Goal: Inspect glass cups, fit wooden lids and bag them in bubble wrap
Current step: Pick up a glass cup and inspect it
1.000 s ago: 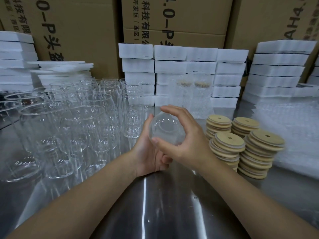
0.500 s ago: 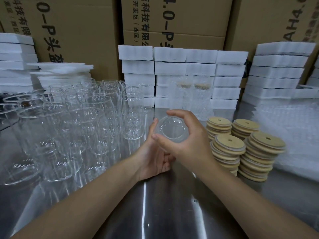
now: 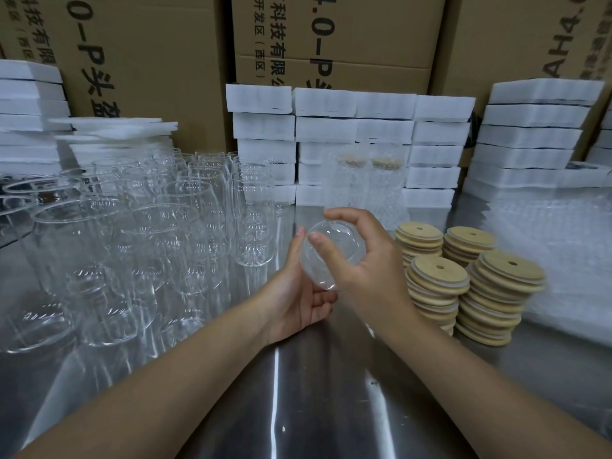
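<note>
A clear glass cup (image 3: 326, 256) was held above the middle of the table, tipped so one round end faced the camera; its far end was hidden behind the hands, and its walls were hard to trace against the skin. The left hand (image 3: 298, 293) cradled it from below, palm up, fingers curled under the glass and thumb up along its side. The right hand (image 3: 367, 270) wrapped it from the right, thumb across the front and fingers arched over the top. To the left stood a dense crowd of empty glass cups (image 3: 185, 226), their outlines overlapping so they could not be counted; the nearest ran off the frame's edge. Just right of the hands sat four leaning stacks of round wooden lids (image 3: 437, 276), pale discs each with a small hole. Beyond them lay a rumpled sheet of bubble wrap (image 3: 546, 243), cut off at the right. Two cups in bubble-wrap bags (image 3: 371, 187) stood further back, blurred. The table (image 3: 298, 409) was shiny brushed steel. White foam blocks (image 3: 351, 127) were piled against printed cardboard boxes (image 3: 331, 34).
</note>
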